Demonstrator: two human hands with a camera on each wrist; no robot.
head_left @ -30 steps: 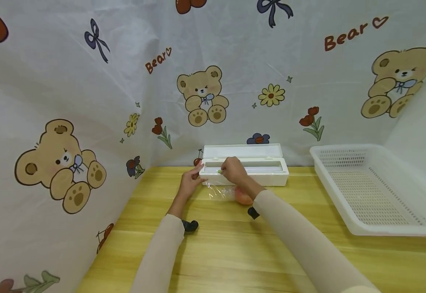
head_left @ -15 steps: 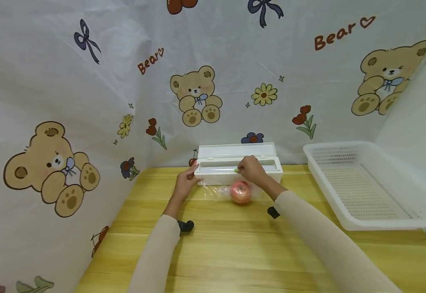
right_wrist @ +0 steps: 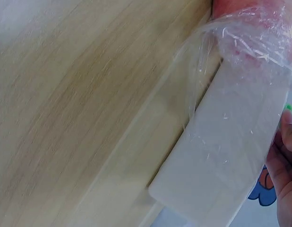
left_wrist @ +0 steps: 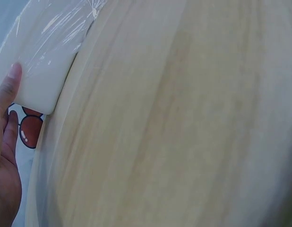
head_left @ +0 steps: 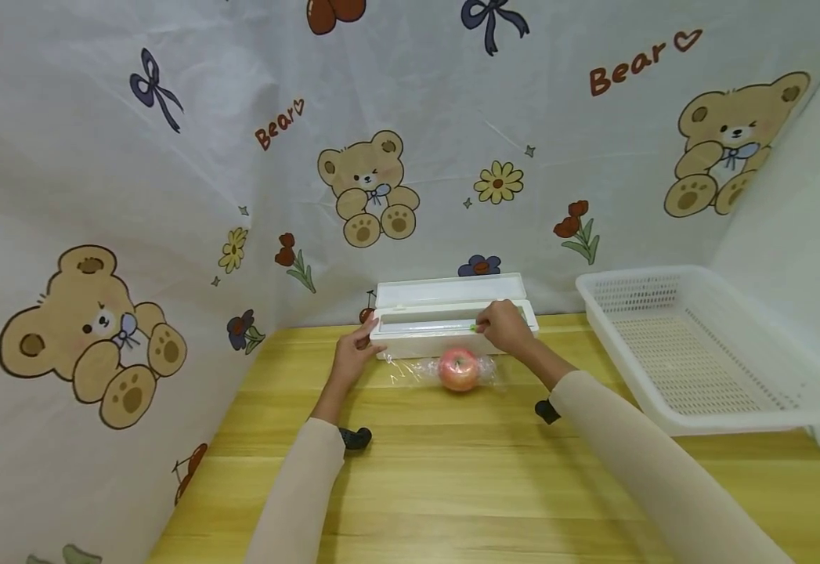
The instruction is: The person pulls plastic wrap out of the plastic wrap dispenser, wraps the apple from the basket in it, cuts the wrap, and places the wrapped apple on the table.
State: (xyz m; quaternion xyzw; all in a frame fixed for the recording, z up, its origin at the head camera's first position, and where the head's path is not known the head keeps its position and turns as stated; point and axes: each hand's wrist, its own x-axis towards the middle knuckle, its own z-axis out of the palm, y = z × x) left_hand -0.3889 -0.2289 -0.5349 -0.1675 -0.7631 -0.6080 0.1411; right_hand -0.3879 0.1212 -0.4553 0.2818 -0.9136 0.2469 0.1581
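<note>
A white cling film dispenser [head_left: 417,346] stands against the back wall, its lid [head_left: 452,291] raised. My left hand [head_left: 350,357] holds its left end; in the left wrist view the thumb [left_wrist: 10,85] presses the front face. With curled fingers, my right hand [head_left: 508,326] pinches a small green slide cutter [head_left: 474,327] on the dispenser's top edge, right of centre. A red apple [head_left: 458,370], wrapped in clear cling film [head_left: 408,371], lies against the dispenser's front. Film also hangs over the white front [right_wrist: 231,137] in the right wrist view.
A white perforated plastic basket [head_left: 652,392] stands at the right of the wooden table [head_left: 445,486]. A cloth [head_left: 445,102] printed with bears covers the back and left sides. Dark wrist mounts [head_left: 356,439] sit under both forearms.
My right hand has slid rightward along the dispenser's top edge with the green cutter, uncovering the apple in the head view. The left hand stays at the dispenser's left end. The head view has shifted slightly.
</note>
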